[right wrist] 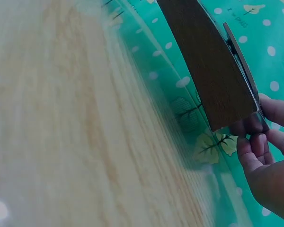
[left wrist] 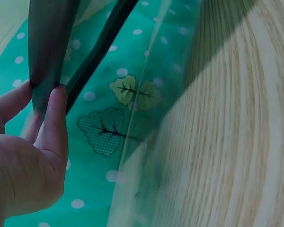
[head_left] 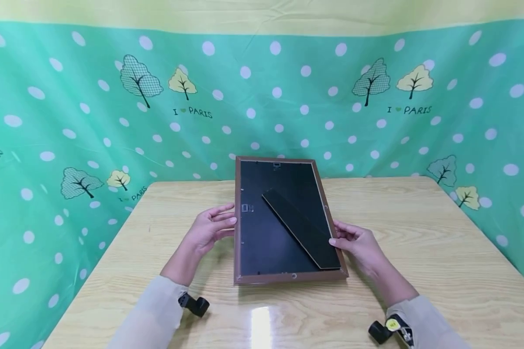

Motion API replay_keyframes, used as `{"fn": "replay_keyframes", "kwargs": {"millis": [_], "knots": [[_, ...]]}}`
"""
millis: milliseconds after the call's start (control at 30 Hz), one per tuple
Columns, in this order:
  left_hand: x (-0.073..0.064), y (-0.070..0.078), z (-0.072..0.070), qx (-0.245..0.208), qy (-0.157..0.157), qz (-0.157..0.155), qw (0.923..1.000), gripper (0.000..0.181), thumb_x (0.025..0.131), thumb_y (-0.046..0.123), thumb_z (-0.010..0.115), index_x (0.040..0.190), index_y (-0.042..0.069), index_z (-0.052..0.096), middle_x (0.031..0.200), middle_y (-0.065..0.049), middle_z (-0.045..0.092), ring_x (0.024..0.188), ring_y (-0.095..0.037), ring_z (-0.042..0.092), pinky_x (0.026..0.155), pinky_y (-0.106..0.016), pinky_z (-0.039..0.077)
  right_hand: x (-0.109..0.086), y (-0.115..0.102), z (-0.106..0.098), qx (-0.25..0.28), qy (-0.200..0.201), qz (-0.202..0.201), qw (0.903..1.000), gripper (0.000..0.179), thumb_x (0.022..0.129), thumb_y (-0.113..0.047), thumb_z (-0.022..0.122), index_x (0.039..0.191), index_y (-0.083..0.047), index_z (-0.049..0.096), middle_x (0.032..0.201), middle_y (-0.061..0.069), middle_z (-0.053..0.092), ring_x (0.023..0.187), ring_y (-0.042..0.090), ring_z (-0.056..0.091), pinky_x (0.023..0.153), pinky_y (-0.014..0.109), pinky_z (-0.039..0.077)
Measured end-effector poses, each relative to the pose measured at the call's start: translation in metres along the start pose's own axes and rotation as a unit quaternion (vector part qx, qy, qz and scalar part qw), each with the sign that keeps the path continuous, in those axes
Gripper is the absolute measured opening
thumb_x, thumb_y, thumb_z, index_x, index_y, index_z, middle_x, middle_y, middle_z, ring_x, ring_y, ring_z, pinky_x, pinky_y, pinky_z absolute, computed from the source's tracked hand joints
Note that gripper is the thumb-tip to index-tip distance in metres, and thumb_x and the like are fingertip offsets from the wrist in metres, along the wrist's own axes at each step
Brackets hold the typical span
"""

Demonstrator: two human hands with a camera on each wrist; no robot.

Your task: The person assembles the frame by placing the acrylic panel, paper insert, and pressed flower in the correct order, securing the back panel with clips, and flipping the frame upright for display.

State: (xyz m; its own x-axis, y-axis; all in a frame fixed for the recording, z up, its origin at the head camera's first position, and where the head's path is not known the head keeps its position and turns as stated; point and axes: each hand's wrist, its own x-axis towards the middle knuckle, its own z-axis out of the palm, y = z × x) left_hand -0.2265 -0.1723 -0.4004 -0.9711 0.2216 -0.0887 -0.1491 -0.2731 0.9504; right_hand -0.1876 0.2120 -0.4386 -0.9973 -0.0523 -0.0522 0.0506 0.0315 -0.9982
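Note:
A picture frame (head_left: 255,242) with a brown rim and black back is held above the table, its back turned toward the head camera. Its black easel stand (head_left: 303,230) slants across the back toward the lower right corner. My left hand (head_left: 209,228) grips the left side; the left wrist view has the frame's edge (left wrist: 52,42) between thumb and fingers. On the right, my right hand (head_left: 360,245) pinches the rim near the lower corner, thumb on the back. The stand (right wrist: 241,56) lifts slightly from the frame's brown side (right wrist: 208,61) in the right wrist view.
Beneath the frame is a light wooden table (head_left: 419,232). A green dotted curtain (head_left: 227,97) with printed trees hangs behind the table and along both sides. Each wrist carries a small black camera (head_left: 196,305).

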Motion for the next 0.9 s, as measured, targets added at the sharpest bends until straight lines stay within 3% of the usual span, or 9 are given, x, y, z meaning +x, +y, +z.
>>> {"fn": "replay_keyframes", "kwargs": {"millis": [100, 233, 433, 600, 733, 900], "knots": [[0.002, -0.001, 0.000, 0.006, -0.012, -0.008, 0.9999, 0.065, 0.088, -0.015, 0.057, 0.147, -0.008, 0.031, 0.097, -0.003, 0.068, 0.083, -0.014, 0.068, 0.076, -0.035, 0.057, 0.001, -0.002, -0.003, -0.001, -0.006, -0.003, 1.0000, 0.064, 0.083, 0.002, 0.074, 0.141, 0.006, 0.045, 0.109, -0.001, 0.061, 0.098, 0.007, 0.055, 0.082, 0.017, 0.050], [0.005, -0.002, 0.000, 0.031, -0.024, -0.010, 0.9992, 0.066, 0.087, -0.015, 0.058, 0.147, -0.008, 0.032, 0.104, -0.007, 0.060, 0.084, -0.016, 0.065, 0.079, -0.036, 0.057, 0.001, -0.005, -0.006, 0.004, -0.017, -0.011, 0.9998, 0.065, 0.084, -0.001, 0.075, 0.141, 0.005, 0.044, 0.123, 0.004, 0.062, 0.104, 0.004, 0.058, 0.086, 0.018, 0.050], [0.009, 0.000, -0.006, 0.048, -0.034, -0.001, 0.9983, 0.067, 0.086, -0.014, 0.059, 0.147, -0.005, 0.033, 0.111, -0.009, 0.054, 0.085, -0.016, 0.064, 0.080, -0.038, 0.057, 0.004, -0.012, -0.005, -0.025, -0.020, -0.021, 0.9993, 0.066, 0.084, -0.002, 0.075, 0.143, 0.003, 0.043, 0.141, 0.020, 0.048, 0.107, 0.001, 0.057, 0.089, 0.017, 0.048], [0.013, 0.012, -0.012, 0.055, -0.079, 0.009, 0.9953, 0.074, 0.084, -0.016, 0.057, 0.150, -0.006, 0.024, 0.105, -0.008, 0.055, 0.079, -0.014, 0.065, 0.077, -0.040, 0.057, 0.011, -0.018, -0.001, -0.038, -0.018, -0.034, 0.9986, 0.067, 0.085, -0.003, 0.075, 0.144, 0.001, 0.043, 0.145, 0.023, 0.044, 0.111, 0.001, 0.054, 0.091, 0.015, 0.046], [0.014, 0.025, -0.012, 0.087, -0.101, 0.014, 0.9910, 0.083, 0.080, -0.016, 0.060, 0.151, -0.004, 0.019, 0.101, -0.010, 0.051, 0.076, -0.016, 0.063, 0.072, -0.041, 0.058, 0.017, -0.020, 0.003, -0.032, -0.017, -0.049, 0.9981, 0.066, 0.084, 0.001, 0.074, 0.143, 0.003, 0.044, 0.145, 0.023, 0.043, 0.112, 0.000, 0.054, 0.094, 0.016, 0.044], [0.017, 0.035, -0.009, 0.133, -0.077, 0.023, 0.9878, 0.080, 0.077, -0.016, 0.058, 0.147, 0.000, 0.024, 0.100, -0.012, 0.047, 0.076, -0.018, 0.061, 0.069, -0.042, 0.059, 0.022, -0.021, 0.011, -0.018, -0.019, -0.065, 0.9975, 0.064, 0.085, 0.008, 0.069, 0.143, 0.007, 0.041, 0.148, 0.022, 0.040, 0.126, 0.016, 0.050, 0.098, 0.018, 0.041]]}}
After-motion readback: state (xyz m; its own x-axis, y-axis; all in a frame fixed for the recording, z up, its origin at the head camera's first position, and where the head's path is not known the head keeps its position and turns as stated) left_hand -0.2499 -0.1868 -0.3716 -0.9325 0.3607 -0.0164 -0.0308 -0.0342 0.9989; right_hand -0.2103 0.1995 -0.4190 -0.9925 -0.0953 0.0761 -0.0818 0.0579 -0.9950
